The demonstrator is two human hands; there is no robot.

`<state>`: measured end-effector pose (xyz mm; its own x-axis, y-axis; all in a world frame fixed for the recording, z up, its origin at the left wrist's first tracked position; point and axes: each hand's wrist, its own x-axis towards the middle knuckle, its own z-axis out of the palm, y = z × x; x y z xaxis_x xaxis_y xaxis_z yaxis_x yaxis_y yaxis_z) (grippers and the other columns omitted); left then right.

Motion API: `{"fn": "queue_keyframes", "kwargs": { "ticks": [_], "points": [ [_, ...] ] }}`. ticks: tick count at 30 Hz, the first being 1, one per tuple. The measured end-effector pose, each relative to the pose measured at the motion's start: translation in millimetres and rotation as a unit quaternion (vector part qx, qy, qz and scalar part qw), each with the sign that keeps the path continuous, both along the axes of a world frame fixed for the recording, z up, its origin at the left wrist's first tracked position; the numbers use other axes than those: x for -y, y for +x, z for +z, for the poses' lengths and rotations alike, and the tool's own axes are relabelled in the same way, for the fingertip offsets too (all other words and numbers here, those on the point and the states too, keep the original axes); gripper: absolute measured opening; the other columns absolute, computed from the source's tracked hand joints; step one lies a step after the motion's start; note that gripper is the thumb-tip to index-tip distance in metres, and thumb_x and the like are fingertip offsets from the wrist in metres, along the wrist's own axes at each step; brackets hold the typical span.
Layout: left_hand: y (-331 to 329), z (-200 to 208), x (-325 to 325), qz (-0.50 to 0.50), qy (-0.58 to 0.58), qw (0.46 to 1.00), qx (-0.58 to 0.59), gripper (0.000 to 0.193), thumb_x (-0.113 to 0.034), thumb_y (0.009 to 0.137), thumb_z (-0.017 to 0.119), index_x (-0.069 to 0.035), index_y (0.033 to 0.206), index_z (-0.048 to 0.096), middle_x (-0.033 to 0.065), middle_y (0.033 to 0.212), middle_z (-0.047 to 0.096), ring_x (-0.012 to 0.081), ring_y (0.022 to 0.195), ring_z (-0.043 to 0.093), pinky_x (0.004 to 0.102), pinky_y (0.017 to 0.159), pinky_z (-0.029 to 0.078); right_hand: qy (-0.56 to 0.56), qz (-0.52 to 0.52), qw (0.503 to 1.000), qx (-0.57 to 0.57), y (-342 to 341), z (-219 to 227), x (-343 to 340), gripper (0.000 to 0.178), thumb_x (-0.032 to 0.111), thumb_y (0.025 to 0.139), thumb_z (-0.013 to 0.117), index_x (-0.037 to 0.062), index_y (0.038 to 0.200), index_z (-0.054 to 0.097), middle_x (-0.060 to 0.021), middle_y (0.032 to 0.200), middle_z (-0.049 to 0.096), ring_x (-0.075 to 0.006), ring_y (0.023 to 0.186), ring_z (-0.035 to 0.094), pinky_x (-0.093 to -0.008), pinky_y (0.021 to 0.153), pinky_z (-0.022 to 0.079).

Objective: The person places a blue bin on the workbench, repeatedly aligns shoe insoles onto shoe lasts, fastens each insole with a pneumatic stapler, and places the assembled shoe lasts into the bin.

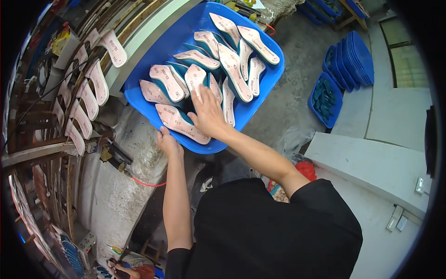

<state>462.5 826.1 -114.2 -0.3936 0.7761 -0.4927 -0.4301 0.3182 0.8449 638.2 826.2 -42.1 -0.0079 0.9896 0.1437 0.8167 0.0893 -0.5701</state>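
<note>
A blue plastic tub [272,86] full of shoe lasts, pale pink insoles facing up and teal sides, sits tilted ahead of me. My left hand [170,143] grips its near left rim, fingers closed over the edge. Inside the tub, my right hand [207,109] closes round the narrow end of a shoe last [195,74], with part of its grip hidden. Just below that hand lies another last [174,120] near the tub's front wall. A longer last [233,69] slants across the middle of the pile.
At the left, a wooden rack [44,149] carries several pink-soled lasts [96,83]. A concrete ledge [123,186] runs beneath it, with a red hose [147,184]. Stacked blue tubs [355,58] and a tub of teal pieces [324,100] stand right. Another person [134,269] is lower left.
</note>
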Motion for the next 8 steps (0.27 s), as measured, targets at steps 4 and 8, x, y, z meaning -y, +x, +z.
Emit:
{"fn": "queue_keyframes", "kwargs": {
  "ticks": [4,8],
  "points": [
    [4.7,1.7,3.6,0.023,0.006,0.999,0.031,0.036,-0.016,0.109,0.046,0.004,0.138,0.052,0.0173,0.128,0.063,0.0262,0.110,0.065,0.0395,0.095,0.053,-0.023,-0.019,0.994,0.110,-34.7,1.3,12.1,0.080,0.026,0.087,0.072,-0.0033,0.151,0.035,-0.0364,0.157,0.022,-0.0538,0.145,0.024,-0.0602,0.117,0.026],
    [-4.7,-2.4,6.2,0.026,0.027,0.999,0.038,0.037,-0.015,0.109,0.048,0.003,0.140,0.051,0.0181,0.131,0.062,0.0272,0.111,0.066,0.0403,0.095,0.054,0.043,-0.050,0.997,-0.038,-36.4,-16.2,8.1,0.086,0.028,0.086,0.073,-0.0020,0.154,0.029,-0.0344,0.160,0.019,-0.0524,0.147,0.021,-0.0621,0.119,0.021]
  ]
}}
